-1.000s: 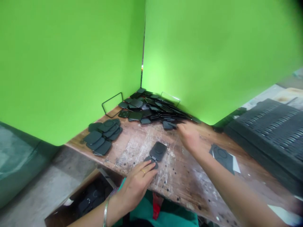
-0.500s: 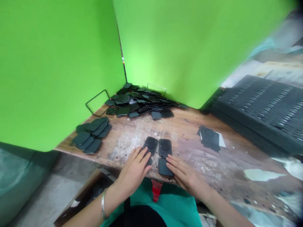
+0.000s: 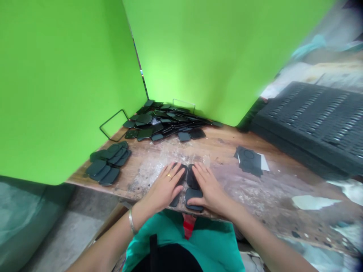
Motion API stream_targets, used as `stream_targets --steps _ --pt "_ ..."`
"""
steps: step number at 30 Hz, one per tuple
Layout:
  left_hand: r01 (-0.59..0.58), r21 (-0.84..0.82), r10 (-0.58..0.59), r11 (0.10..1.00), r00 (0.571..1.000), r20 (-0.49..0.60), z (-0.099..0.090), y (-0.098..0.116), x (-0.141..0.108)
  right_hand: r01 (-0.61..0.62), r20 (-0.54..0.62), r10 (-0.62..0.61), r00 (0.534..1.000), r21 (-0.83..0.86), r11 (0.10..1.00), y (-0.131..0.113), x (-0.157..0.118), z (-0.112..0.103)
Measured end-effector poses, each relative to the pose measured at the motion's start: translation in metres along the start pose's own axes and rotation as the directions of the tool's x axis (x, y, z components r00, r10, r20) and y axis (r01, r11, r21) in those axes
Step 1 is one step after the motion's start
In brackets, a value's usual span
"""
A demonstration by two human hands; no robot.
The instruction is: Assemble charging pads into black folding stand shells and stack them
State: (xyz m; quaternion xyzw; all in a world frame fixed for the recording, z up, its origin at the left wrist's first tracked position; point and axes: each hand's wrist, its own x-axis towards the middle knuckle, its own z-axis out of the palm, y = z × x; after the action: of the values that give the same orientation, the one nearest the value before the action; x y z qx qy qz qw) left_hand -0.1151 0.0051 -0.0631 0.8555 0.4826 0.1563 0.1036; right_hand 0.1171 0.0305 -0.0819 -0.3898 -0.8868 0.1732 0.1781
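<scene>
Black, flat, rounded-square pieces lie in two pairs near the front edge of the wooden table. Flat over the left pair rests my left hand (image 3: pixel 162 189), fingers stretched out and partly covering the upper left piece (image 3: pixel 183 175) and the lower left piece (image 3: pixel 174 201). My right hand (image 3: pixel 212 191) is open too: its fingertips lie on the upper right piece (image 3: pixel 191 181), while the thumb lies across the lower right piece (image 3: pixel 190 194). Neither hand is wrapped round anything. A ring and a bangle are on my left hand and wrist.
A heap of glossy black plates (image 3: pixel 144 119) lies at the back. Stacked black pieces (image 3: pixel 98 169) sit at the left, near a thin black frame (image 3: pixel 111 124). Dark sheets (image 3: pixel 249 160) and a large ridged black box (image 3: pixel 309 124) are at right. Green panels (image 3: pixel 212 56) stand behind.
My right hand has moved forward and left, from the lower right piece onto the upper right one. My left hand has slid slightly forward over its pair. The view has shifted a little.
</scene>
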Motion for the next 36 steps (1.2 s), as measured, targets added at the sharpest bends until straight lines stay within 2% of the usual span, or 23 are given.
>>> stream_targets --steps 3,6,14,20,22,25,28,30,32,34,36 --pt "0.033 0.050 -0.037 0.998 0.995 0.090 0.000 0.002 0.004 -0.059 0.147 0.063 0.987 -0.034 0.998 0.000 0.009 -0.003" --pt "0.098 0.120 -0.112 0.988 0.987 0.115 0.004 0.008 0.003 -0.097 0.239 0.113 0.965 -0.078 0.992 -0.002 0.010 -0.004" --pt "0.112 0.187 -0.134 0.976 0.985 0.109 0.004 0.014 0.004 -0.081 0.188 0.112 0.976 -0.163 0.983 -0.008 0.008 0.006" --pt "0.108 0.135 -0.120 0.985 0.989 0.084 0.007 0.008 0.003 -0.061 0.234 0.093 0.968 -0.137 0.989 -0.013 0.004 -0.003" --pt "0.102 0.099 -0.108 0.990 0.992 0.063 0.006 0.006 0.001 -0.065 0.202 0.084 0.976 -0.101 0.993 -0.007 0.008 -0.010" --pt "0.099 0.045 -0.101 0.994 0.994 0.038 0.003 0.007 -0.002 -0.072 0.042 0.076 0.996 -0.093 0.993 0.008 0.036 -0.024" --pt "0.069 0.019 -0.069 0.997 0.997 0.033 -0.002 0.016 -0.002 -0.080 -0.084 0.064 0.994 -0.200 0.977 0.022 0.090 -0.034" --pt "0.020 0.019 -0.021 1.000 0.999 0.036 -0.002 0.026 0.000 -0.176 -0.090 0.155 0.984 -0.319 0.931 0.028 0.128 -0.034" --pt "-0.021 0.026 0.020 0.999 0.999 0.048 0.000 0.036 0.002 -0.233 -0.102 0.211 0.972 -0.354 0.906 0.031 0.159 -0.028" --pt "-0.035 0.028 0.033 0.999 0.997 0.064 0.005 0.044 0.003 -0.267 -0.103 0.246 0.964 -0.377 0.887 0.033 0.178 -0.022" --pt "-0.030 0.022 0.029 0.999 0.997 0.072 0.009 0.048 0.003 -0.266 -0.089 0.251 0.964 -0.399 0.878 0.035 0.180 -0.019"
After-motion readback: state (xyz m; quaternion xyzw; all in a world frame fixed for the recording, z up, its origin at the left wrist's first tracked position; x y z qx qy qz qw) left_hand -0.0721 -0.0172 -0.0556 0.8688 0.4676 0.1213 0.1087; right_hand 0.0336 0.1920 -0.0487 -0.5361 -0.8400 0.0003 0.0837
